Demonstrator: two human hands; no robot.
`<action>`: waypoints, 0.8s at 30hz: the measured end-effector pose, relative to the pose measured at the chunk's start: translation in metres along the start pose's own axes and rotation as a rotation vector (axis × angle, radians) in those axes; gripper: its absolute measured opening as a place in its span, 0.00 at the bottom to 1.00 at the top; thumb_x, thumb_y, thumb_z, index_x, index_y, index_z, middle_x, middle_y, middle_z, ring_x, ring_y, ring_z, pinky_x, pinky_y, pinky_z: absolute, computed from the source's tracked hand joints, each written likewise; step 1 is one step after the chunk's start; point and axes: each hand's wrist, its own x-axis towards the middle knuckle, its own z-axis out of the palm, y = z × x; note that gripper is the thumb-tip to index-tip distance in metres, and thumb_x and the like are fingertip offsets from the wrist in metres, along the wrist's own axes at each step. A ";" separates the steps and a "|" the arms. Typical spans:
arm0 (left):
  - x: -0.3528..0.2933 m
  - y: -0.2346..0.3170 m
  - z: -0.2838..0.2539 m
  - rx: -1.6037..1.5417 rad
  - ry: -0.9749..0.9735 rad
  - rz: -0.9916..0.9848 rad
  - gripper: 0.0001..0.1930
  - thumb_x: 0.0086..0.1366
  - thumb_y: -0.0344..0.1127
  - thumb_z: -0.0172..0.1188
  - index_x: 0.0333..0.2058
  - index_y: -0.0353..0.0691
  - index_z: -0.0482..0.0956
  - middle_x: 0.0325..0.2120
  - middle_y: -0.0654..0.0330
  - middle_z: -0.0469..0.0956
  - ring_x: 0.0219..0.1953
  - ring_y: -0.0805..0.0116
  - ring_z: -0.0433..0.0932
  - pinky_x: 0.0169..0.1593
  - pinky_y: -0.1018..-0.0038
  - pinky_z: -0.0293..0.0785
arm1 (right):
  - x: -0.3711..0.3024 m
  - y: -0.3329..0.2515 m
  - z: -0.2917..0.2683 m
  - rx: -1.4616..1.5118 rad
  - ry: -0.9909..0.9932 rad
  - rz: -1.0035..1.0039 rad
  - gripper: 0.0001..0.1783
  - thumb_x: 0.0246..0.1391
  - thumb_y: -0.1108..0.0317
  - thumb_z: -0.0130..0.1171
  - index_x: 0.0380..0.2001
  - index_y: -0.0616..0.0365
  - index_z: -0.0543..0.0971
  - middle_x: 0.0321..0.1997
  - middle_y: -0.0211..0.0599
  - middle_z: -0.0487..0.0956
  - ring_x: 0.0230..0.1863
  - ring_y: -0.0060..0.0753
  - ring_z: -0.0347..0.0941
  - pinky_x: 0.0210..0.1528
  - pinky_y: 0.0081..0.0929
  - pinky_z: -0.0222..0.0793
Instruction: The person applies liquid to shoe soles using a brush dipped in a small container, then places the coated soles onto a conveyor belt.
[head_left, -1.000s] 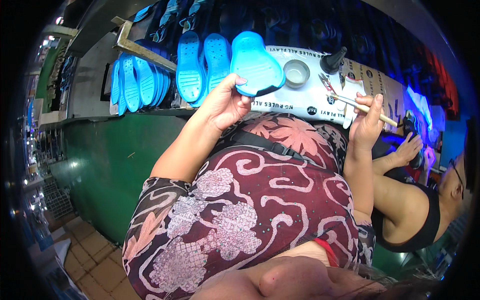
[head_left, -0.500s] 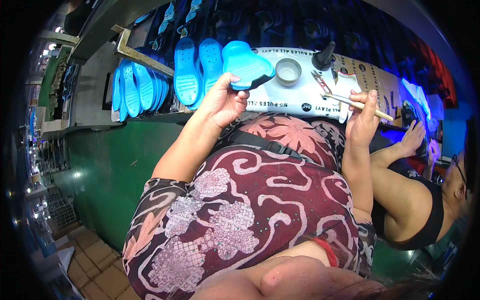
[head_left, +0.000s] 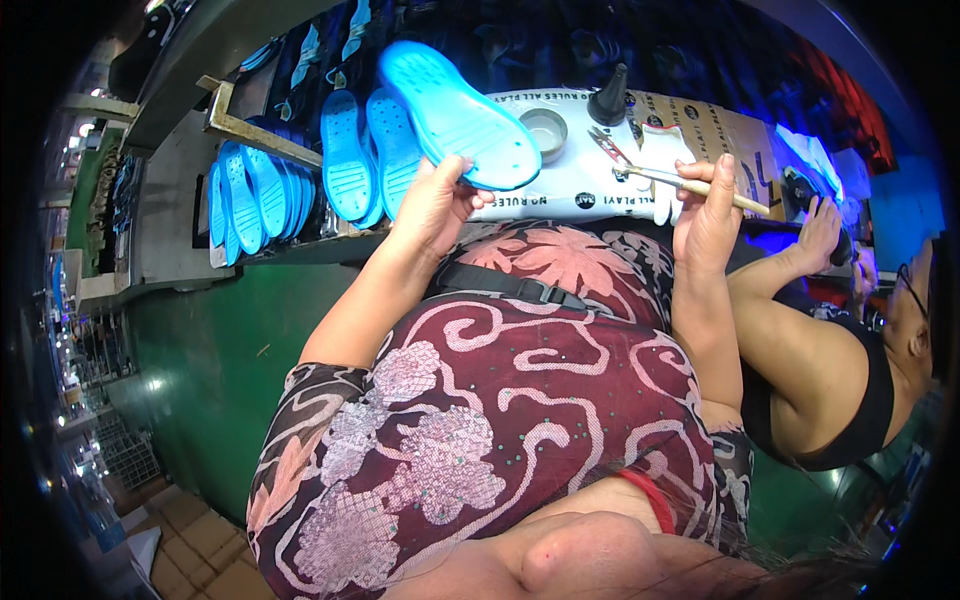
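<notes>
My left hand [head_left: 440, 208] grips a light blue shoe sole [head_left: 455, 125] at its near end, thumb on top and fingers beneath. The sole is tilted, with its holed face up. A slim brush [head_left: 735, 199] with a pale handle is pinched in my right hand [head_left: 706, 215], its tip pointing left over the table covering. Left of that tip is a grey bowl [head_left: 541, 136], partly behind the sole. Red-handled snips [head_left: 608, 150] lie beyond the brush tip, and a black cone-topped bottle [head_left: 609, 98] stands behind them.
Several blue soles [head_left: 345, 165] stand close on the left, with a further stack [head_left: 255, 195] past a metal bracket [head_left: 228, 118]. Printed white sheeting [head_left: 545, 202] covers the table. At the right, a co-worker's arm [head_left: 785, 270] reaches to the bench.
The sole has turned in my left hand from nearly end-on to showing its whole length, far end raised leftward. My right hand still holds the brush. The whole view has shifted slightly.
</notes>
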 end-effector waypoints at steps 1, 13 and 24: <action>0.007 0.001 -0.005 0.238 0.001 0.205 0.13 0.56 0.28 0.51 0.40 0.32 0.64 0.27 0.56 0.72 0.21 0.71 0.72 0.25 0.79 0.73 | 0.001 0.002 0.005 -0.017 0.003 0.006 0.24 0.59 0.56 0.45 0.18 0.65 0.75 0.21 0.37 0.73 0.22 0.22 0.64 0.28 0.19 0.60; 0.076 -0.040 -0.076 1.607 -0.292 1.108 0.14 0.57 0.30 0.54 0.44 0.39 0.73 0.38 0.53 0.74 0.40 0.59 0.74 0.47 0.69 0.68 | 0.000 0.017 -0.013 -0.098 0.066 0.077 0.26 0.60 0.55 0.43 0.19 0.65 0.75 0.20 0.36 0.74 0.21 0.20 0.61 0.28 0.17 0.59; 0.064 -0.025 -0.118 1.310 -0.226 0.460 0.26 0.44 0.20 0.61 0.47 0.40 0.74 0.40 0.52 0.75 0.41 0.64 0.75 0.47 0.73 0.71 | -0.001 0.024 -0.021 -0.065 0.075 0.100 0.25 0.59 0.54 0.44 0.20 0.65 0.75 0.21 0.35 0.74 0.21 0.20 0.62 0.27 0.16 0.59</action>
